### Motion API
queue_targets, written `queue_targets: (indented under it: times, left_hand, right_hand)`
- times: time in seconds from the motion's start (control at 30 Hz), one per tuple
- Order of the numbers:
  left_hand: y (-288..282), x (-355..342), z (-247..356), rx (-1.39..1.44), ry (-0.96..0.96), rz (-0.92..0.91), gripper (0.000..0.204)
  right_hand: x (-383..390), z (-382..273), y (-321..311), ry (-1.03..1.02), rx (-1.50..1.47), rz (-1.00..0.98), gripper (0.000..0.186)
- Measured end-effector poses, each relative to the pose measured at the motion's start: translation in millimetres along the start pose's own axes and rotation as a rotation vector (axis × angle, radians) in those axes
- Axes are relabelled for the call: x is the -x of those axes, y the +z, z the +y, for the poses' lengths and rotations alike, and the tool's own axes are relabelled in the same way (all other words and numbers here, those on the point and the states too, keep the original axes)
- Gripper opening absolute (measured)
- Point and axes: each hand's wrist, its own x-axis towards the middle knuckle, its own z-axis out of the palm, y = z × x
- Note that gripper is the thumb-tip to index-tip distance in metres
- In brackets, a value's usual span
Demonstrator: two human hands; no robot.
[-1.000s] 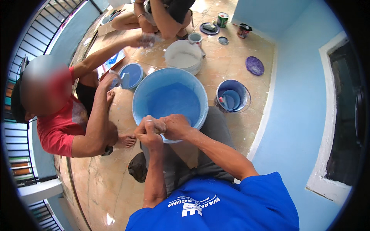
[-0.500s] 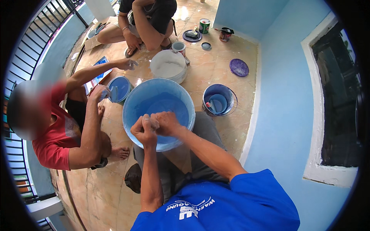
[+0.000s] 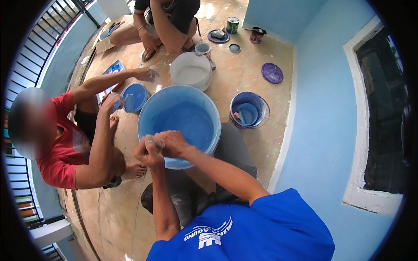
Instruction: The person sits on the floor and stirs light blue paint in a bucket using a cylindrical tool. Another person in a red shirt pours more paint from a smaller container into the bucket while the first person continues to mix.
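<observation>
In front of me stands a large tub point(image 3: 150, 108) holding blue paint point(image 3: 187, 122). Over its near left rim, my left hand point(image 3: 149, 152) and my right hand point(image 3: 173, 142) are closed and pressed together. Pale smears mark the fingers. Whatever lies between them, if anything, is hidden by the fingers. Just beyond the tub is a white bucket point(image 3: 190, 69). At its left is a smaller bucket of blue paint point(image 3: 136, 95), where a co-worker's hand point(image 3: 114, 102) holds a blue-coated object against the rim.
The co-worker in a red shirt point(image 3: 65, 143) squats at left; another person point(image 3: 170, 26) crouches at the back. On the right, a bucket point(image 3: 235, 102) contains a smaller container. A purple lid point(image 3: 272, 73) and paint cans point(image 3: 233, 25) lie farther off. A blue wall point(image 3: 313, 143) bounds the right.
Both my hands have shifted left together and slightly nearer to me, from above the paint to the tub's near left rim. They stay closed.
</observation>
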Motion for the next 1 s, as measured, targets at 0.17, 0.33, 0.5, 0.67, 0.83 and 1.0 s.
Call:
queue_targets:
  times: [0.17,0.33,0.5,0.67,0.83,1.0]
  left_hand:
    - [3,-8,-2,0.134,0.092,0.010,0.040]
    - [17,-4,-5,0.190,0.118,0.009,0.040]
    - [18,8,6,0.160,-0.030,-0.006,0.043]
    - [19,21,31,0.113,-0.157,0.046,0.045]
    - [11,24,46,0.154,-0.194,0.073,0.045]
    - [-1,10,31,0.150,-0.020,0.044,0.042]
  right_hand:
    - [-15,6,5,-0.016,0.040,0.008,0.014]
    - [-12,16,-5,-0.050,0.079,0.111,0.016]
    - [13,10,-12,0.053,0.095,-0.008,0.016]
    - [38,-8,-20,0.112,0.075,-0.075,0.014]
    - [45,-23,-20,0.132,0.024,-0.210,0.016]
    - [16,-20,-5,0.012,-0.012,-0.119,0.018]
